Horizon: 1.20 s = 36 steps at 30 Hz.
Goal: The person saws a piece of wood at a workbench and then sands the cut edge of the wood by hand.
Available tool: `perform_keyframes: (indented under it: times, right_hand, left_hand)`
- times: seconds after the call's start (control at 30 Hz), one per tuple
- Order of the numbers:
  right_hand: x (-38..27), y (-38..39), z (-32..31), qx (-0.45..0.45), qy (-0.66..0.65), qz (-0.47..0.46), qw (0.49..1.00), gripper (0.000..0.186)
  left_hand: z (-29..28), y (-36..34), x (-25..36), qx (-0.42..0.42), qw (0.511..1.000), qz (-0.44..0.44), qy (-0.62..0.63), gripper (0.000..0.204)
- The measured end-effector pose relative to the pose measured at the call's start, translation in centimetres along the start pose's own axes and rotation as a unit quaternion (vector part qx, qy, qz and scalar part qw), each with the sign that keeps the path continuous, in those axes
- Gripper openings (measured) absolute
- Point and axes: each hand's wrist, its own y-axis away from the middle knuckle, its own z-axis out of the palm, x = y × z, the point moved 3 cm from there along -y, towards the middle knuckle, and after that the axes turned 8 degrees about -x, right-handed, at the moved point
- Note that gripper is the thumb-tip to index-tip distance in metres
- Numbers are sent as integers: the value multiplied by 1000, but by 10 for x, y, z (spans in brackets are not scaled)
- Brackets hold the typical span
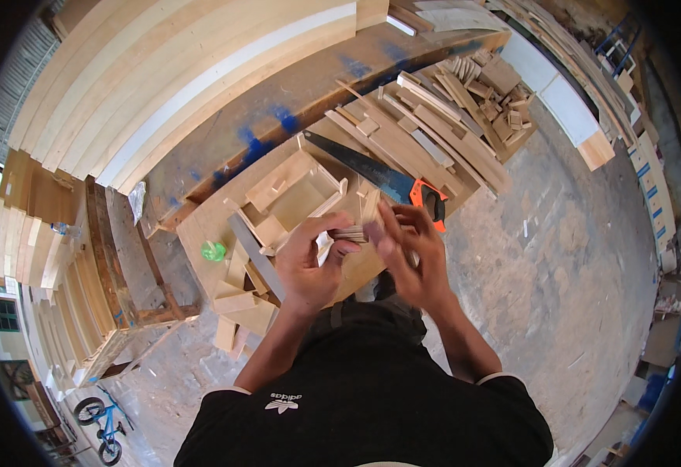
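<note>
My left hand [312,261] is closed on a small stack of thin wood strips [348,233]. A white scrap [323,246] shows between its thumb and fingers. My right hand [417,257] has its fingers bent around a small pale wood block [371,210] at the other end of the strips; the fingertips are slightly blurred. Just beyond lies a handsaw [364,173] with a dark blade and an orange-and-black handle. To the left of it, a small open wooden frame [301,187] rests on the work board [200,222].
A green plastic item [213,251] and loose wood offcuts [243,307] are at the left. Planks [426,132] and a heap of small blocks [504,97] lie at the far right. Long boards [169,70] are stacked behind a paint-stained bench [270,117]. Concrete floor [543,257] stretches right.
</note>
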Motion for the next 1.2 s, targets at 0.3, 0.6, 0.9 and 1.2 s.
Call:
perform_keyframes:
  times: [0.3,0.6,0.9,1.2]
  right_hand:
    - [94,24,31,-18,-204,267,942,38]
    - [104,31,77,-128,-196,292,928,38]
    - [127,10,74,-120,-164,285,937,38]
    - [148,-4,66,-107,-145,308,934,38]
  left_hand:
    - [-87,15,-133,8,938,-199,-285,31]
    - [-164,-24,-228,6,878,-168,-448,24]
    - [-180,-25,-261,65,801,-119,-583,38]
    - [-99,41,-204,27,944,-209,-255,17]
